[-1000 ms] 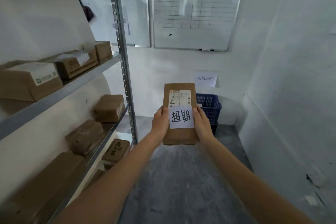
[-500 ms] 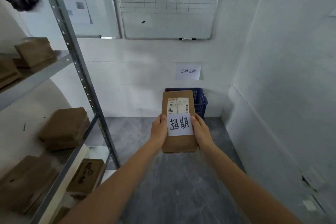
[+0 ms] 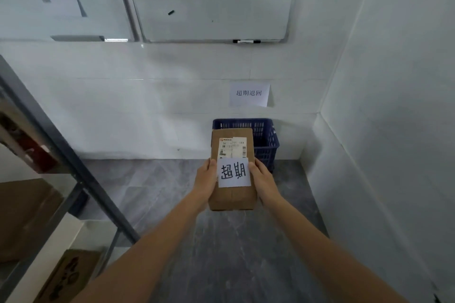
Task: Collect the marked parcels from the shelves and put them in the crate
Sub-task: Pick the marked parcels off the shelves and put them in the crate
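Note:
A brown cardboard parcel [image 3: 231,198] with a shipping label and a white handwritten note on top is held out in front of me at chest height. My left hand [image 3: 206,179] grips its left edge and my right hand [image 3: 263,179] grips its right edge. Beyond the parcel, a dark blue plastic crate [image 3: 267,139] stands on the floor against the back wall near the right corner; the parcel hides its front left part and its inside.
A metal shelf rack [image 3: 73,162] with brown parcels runs along the left edge. A paper sign [image 3: 249,94] hangs above the crate and a whiteboard [image 3: 211,0] above that. A white wall [image 3: 394,130] closes the right side. Grey floor [image 3: 236,253] lies between me and the crate.
The view has swung right and moved toward the back wall. The shelves slid to the left edge, the crate looks nearer, and both hands keep the same grip on the parcel.

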Demonstrator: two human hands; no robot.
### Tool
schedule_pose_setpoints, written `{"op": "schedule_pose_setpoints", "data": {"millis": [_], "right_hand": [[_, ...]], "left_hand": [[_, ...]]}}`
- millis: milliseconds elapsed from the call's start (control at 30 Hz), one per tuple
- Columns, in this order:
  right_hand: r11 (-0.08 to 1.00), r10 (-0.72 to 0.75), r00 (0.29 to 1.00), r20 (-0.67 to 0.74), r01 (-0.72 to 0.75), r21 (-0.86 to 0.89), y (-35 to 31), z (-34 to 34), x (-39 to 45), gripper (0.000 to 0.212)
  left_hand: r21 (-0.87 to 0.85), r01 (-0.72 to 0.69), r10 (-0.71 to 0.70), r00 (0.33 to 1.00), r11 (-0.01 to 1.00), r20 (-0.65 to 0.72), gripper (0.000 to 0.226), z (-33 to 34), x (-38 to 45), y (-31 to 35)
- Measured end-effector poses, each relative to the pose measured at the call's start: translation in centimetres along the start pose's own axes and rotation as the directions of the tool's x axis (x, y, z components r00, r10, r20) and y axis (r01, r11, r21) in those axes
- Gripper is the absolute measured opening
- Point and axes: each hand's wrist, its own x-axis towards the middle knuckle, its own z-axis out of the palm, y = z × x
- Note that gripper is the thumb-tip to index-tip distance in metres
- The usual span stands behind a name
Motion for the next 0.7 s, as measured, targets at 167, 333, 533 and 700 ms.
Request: {"op": "schedule_pose_setpoints", "data": {"millis": [167, 333, 533, 700], "right_hand": [[1.0, -0.005, 1.0, -0.015, 0.005, -0.011, -1.4, -0.7, 8.5, 0.041], [0.999, 0.015, 0.999, -0.032, -0.016, -0.031, -3.3, -1.1, 17.0, 0.043], [0.998, 0.052, 0.995, -0.088, -0.056, -0.043, -4.5, -2.5, 26.5, 0.047], [0.995, 0.093, 0.988, -0.122, -0.096, -0.017, -4.8, -4.2, 33.8, 0.044]], "left_hand": [[0.019, -0.007, 0.007, 1.0, 1.0, 0.01, 0.037, 2.9, 8.6, 1.0], [0.049, 0.009, -0.011, 0.999, 0.999, 0.032, 0.037, 5.4, 17.7, 2.3], [0.056, -0.005, 0.001, 0.998, 0.998, 0.071, 0.037, 9.2, 26.8, 4.8], [0.024, 0.049, -0.051, 0.994, 0.999, 0.1, 0.036, 13.2, 33.3, 4.9]]}}
